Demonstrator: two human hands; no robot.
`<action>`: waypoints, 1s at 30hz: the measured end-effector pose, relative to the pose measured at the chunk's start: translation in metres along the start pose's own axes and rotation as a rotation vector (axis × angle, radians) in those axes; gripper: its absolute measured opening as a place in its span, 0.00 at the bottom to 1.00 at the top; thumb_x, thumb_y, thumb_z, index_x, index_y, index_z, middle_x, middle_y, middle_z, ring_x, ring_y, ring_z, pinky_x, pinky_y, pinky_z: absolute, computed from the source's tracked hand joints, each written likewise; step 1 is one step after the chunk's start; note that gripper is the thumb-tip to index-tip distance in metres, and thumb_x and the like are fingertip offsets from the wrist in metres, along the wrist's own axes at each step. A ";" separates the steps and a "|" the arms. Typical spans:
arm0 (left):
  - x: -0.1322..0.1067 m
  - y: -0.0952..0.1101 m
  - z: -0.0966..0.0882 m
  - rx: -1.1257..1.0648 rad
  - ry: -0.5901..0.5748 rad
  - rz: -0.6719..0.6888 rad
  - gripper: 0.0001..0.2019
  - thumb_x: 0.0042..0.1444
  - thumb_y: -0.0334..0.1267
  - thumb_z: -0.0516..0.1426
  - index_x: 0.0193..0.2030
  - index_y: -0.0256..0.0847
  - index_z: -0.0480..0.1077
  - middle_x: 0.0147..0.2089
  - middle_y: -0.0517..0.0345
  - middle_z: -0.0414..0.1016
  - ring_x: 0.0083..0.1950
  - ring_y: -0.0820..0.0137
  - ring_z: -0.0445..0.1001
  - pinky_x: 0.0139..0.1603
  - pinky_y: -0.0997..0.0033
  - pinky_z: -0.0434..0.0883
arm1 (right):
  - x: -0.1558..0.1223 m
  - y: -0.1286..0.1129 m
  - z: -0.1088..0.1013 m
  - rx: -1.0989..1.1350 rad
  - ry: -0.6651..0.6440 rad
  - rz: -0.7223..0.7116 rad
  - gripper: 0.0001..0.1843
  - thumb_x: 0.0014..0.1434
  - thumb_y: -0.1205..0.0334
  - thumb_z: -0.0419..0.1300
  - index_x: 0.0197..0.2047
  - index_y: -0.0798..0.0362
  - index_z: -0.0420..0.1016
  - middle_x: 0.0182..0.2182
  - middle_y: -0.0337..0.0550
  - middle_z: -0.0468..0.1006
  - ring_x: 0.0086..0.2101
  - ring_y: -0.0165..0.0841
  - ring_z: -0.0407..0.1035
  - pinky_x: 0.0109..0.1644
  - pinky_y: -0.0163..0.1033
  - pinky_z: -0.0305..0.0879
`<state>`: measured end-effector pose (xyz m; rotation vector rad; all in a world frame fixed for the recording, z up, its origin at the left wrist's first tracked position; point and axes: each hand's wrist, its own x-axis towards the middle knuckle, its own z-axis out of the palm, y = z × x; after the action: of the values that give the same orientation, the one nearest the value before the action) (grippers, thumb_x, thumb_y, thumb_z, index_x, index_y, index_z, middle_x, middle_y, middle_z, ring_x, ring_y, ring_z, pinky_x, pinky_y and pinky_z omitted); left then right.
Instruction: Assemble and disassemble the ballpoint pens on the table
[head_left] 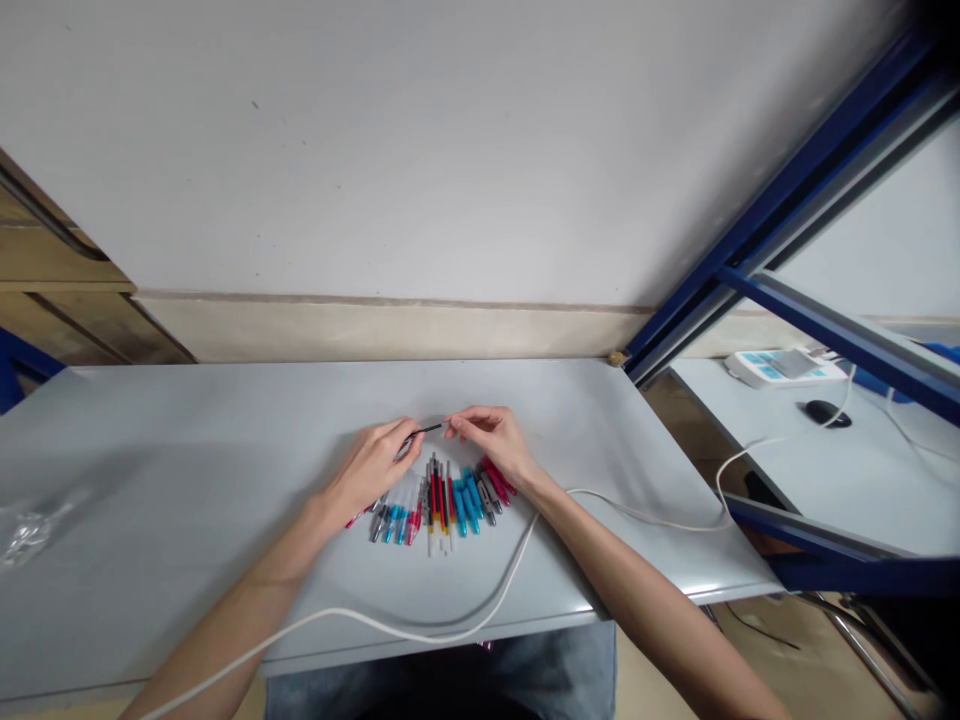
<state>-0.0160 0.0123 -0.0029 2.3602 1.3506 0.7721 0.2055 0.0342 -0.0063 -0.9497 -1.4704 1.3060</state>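
Note:
My left hand [377, 463] and my right hand [491, 438] meet over the middle of a grey table [187, 480]. Between their pinched fingertips they hold a thin dark pen refill [426, 430], lying roughly level. Just below the hands, a fan of several pens and pen parts [439, 500] in red, blue, grey and clear plastic lies on the table. My left hand partly covers the left end of that fan.
A white cable [480, 610] loops across the table's near edge and runs right toward a second table with a white device [780, 367] and a dark mouse [825, 411]. A blue metal frame [787, 200] stands at the right. Crumpled clear plastic [26, 530] lies far left.

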 end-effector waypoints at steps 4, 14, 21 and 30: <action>0.000 0.001 -0.001 -0.001 -0.007 0.012 0.10 0.70 0.39 0.49 0.41 0.41 0.70 0.33 0.61 0.71 0.30 0.73 0.66 0.35 0.72 0.63 | 0.001 -0.002 -0.004 -0.094 -0.029 -0.006 0.15 0.61 0.50 0.65 0.36 0.54 0.83 0.30 0.43 0.82 0.33 0.35 0.73 0.40 0.37 0.66; -0.002 -0.001 -0.007 -0.004 0.001 0.080 0.10 0.71 0.38 0.49 0.44 0.41 0.71 0.36 0.61 0.74 0.31 0.74 0.70 0.34 0.74 0.64 | -0.002 -0.011 0.000 -0.235 -0.029 -0.081 0.14 0.64 0.52 0.63 0.35 0.53 0.82 0.27 0.41 0.80 0.32 0.34 0.72 0.39 0.37 0.63; -0.002 -0.004 -0.004 -0.001 0.019 0.138 0.12 0.71 0.37 0.49 0.54 0.43 0.71 0.45 0.58 0.79 0.38 0.72 0.77 0.41 0.73 0.69 | -0.006 -0.020 0.004 -0.257 -0.037 -0.080 0.16 0.65 0.53 0.61 0.32 0.55 0.81 0.26 0.40 0.78 0.29 0.32 0.68 0.36 0.36 0.60; -0.003 -0.003 -0.005 0.066 0.001 0.156 0.13 0.72 0.37 0.48 0.55 0.43 0.70 0.47 0.58 0.79 0.39 0.70 0.77 0.41 0.71 0.68 | -0.008 -0.021 0.008 -0.231 -0.045 -0.067 0.16 0.66 0.54 0.61 0.30 0.55 0.78 0.23 0.37 0.74 0.26 0.29 0.63 0.32 0.35 0.57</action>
<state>-0.0225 0.0109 -0.0014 2.5411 1.2211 0.7826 0.2008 0.0218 0.0129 -1.0139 -1.7007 1.1325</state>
